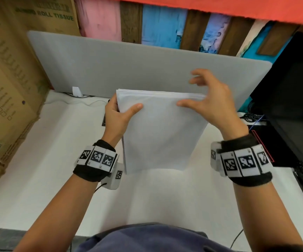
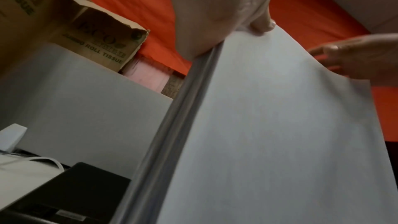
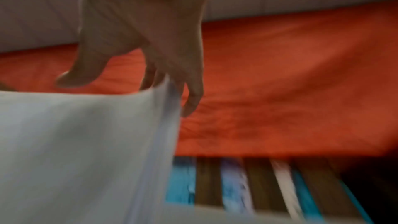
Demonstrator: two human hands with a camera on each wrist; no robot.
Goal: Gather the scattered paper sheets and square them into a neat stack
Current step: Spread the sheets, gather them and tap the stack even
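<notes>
A stack of white paper sheets [image 1: 158, 135] stands upright on its lower edge on the white desk [image 1: 38, 160]. My left hand [image 1: 121, 110] grips the stack's upper left edge, thumb on the front face and fingers behind. In the left wrist view the thumb [image 2: 261, 23] presses the top of the sheets [image 2: 269, 125]. My right hand [image 1: 208, 99] hovers at the upper right corner with spread fingers, its thumb at the front face. The blurred right wrist view shows that hand [image 3: 140, 40] with its thumb off the paper [image 3: 75, 142] and its fingers behind the edge.
A grey divider panel [image 1: 110, 66] rises right behind the stack. Cardboard boxes [image 1: 5, 79] wall off the left side. A black monitor [image 1: 292, 97] and cables stand at the right. A dark flat device [image 2: 71, 190] and a white cable [image 1: 74, 102] lie behind my left hand.
</notes>
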